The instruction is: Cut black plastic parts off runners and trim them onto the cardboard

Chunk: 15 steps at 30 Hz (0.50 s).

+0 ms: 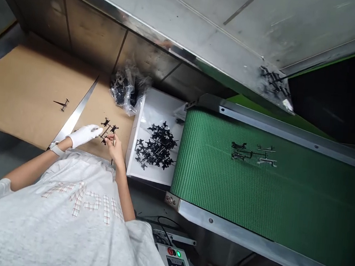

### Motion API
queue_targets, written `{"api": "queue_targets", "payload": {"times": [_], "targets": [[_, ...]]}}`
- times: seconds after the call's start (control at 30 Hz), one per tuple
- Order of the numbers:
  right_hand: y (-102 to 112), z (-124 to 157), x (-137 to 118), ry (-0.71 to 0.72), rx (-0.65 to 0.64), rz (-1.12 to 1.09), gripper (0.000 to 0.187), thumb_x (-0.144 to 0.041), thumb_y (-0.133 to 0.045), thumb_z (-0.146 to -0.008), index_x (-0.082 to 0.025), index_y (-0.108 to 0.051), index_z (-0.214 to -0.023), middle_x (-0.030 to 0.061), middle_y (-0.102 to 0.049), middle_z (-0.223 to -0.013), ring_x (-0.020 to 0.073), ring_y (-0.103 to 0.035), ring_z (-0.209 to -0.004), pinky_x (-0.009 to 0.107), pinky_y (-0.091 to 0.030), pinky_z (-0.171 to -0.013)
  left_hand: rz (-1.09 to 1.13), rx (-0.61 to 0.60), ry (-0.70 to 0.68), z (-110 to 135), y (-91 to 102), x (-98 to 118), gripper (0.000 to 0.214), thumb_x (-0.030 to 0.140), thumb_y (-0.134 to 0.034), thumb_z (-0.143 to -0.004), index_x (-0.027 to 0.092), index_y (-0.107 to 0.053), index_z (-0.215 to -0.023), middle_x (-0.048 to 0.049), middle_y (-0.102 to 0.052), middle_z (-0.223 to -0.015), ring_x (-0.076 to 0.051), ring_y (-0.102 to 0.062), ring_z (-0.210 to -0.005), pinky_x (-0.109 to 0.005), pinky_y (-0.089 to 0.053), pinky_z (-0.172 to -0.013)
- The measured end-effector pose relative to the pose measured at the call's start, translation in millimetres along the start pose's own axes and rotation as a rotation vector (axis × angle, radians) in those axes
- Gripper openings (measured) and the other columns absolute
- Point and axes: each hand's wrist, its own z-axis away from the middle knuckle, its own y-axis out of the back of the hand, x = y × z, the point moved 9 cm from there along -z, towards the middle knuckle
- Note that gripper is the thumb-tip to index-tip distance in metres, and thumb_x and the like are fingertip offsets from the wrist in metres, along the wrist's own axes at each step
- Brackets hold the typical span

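My left hand (85, 134) wears a white glove and pinches one end of a black plastic sprue part (109, 127) over the cardboard sheet (27, 89). My bare right hand (115, 147) is closed around a thin stick-like tool (113, 140), its tip at the same sprue part. Both hands work close together just left of the white tray (135, 133). A watch sits on my left wrist.
The white tray holds a heap of black sprue parts (155, 147). The green conveyor belt (252, 199) on the right carries several moulded parts (252, 152). A clear bag of black parts (127, 88), a lone part (62, 104), a metal strip (75, 115) and a control box (174, 258) are nearby.
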Motion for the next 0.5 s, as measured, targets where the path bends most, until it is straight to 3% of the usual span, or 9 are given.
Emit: {"api": "queue_targets", "payload": {"times": [0.1, 0.17, 0.27, 0.33, 0.4, 0.5], "targets": [[14, 25, -28, 0.034, -0.013, -0.035, 0.022, -0.039, -0.069, -0.093, -0.017, -0.066, -0.096, 0.0028, -0.07, -0.094, 0.0157, -0.067, -0.083, 0.032, -0.058, -0.077, 0.201, -0.149, -0.028, 9, -12.1, 20, 0.057, 0.073, -0.053, -0.085, 0.018, -0.067, -0.087, -0.0053, -0.073, -0.085, -0.019, -0.067, -0.074, -0.031, -0.054, -0.067], [23, 41, -52, 0.076, -0.023, -0.067, 0.025, -0.044, -0.069, -0.089, -0.02, -0.065, -0.092, 0.0013, -0.069, -0.087, 0.0151, -0.065, -0.077, 0.029, -0.055, -0.072, 0.316, -0.202, -0.039, 21, -12.5, 36, 0.057, 0.075, -0.055, -0.077, 0.019, -0.063, -0.08, -0.0034, -0.068, -0.077, -0.015, -0.061, -0.064, -0.028, -0.049, -0.059], [37, 67, -89, 0.155, -0.055, -0.093, 0.036, -0.055, -0.063, -0.091, -0.02, -0.066, -0.101, 0.0006, -0.067, -0.083, 0.0157, -0.064, -0.074, 0.03, -0.053, -0.071, 0.441, -0.226, -0.07, 42, -3.0, 65, 0.052, 0.071, -0.061, -0.072, 0.02, -0.055, -0.073, 0.0001, -0.059, -0.067, -0.012, -0.053, -0.058, -0.026, -0.046, -0.055], [46, 85, -112, 0.221, -0.08, -0.093, 0.047, -0.06, -0.057, -0.093, -0.021, -0.065, -0.118, 0.0007, -0.067, -0.083, 0.0176, -0.066, -0.079, 0.032, -0.054, -0.075, 0.492, -0.208, -0.097, 59, 8.7, 85, 0.048, 0.067, -0.06, -0.076, 0.02, -0.053, -0.071, 0.0012, -0.055, -0.065, -0.012, -0.05, -0.058, -0.025, -0.045, -0.055], [57, 104, -135, 0.339, -0.048, -0.009, 0.048, -0.055, -0.038, -0.104, -0.022, -0.061, -0.13, 0.0011, -0.067, -0.084, 0.0175, -0.065, -0.08, 0.034, -0.053, -0.077, 0.514, -0.173, -0.12, 75, 21.3, 100, 0.044, 0.062, -0.06, -0.081, 0.02, -0.051, -0.069, 0.0018, -0.053, -0.063, -0.011, -0.047, -0.056, -0.024, -0.042, -0.052], [68, 128, -165, 0.534, 0.026, 0.163, 0.038, -0.042, -0.036, -0.109, -0.026, -0.058, -0.136, 0.0008, -0.07, -0.088, 0.016, -0.066, -0.078, 0.032, -0.054, -0.073, 0.505, -0.117, -0.17, 95, 35.3, 112, 0.038, 0.051, -0.057, -0.09, 0.019, -0.053, -0.069, 0.0009, -0.054, -0.062, -0.01, -0.046, -0.054, -0.025, -0.04, -0.049]]}}
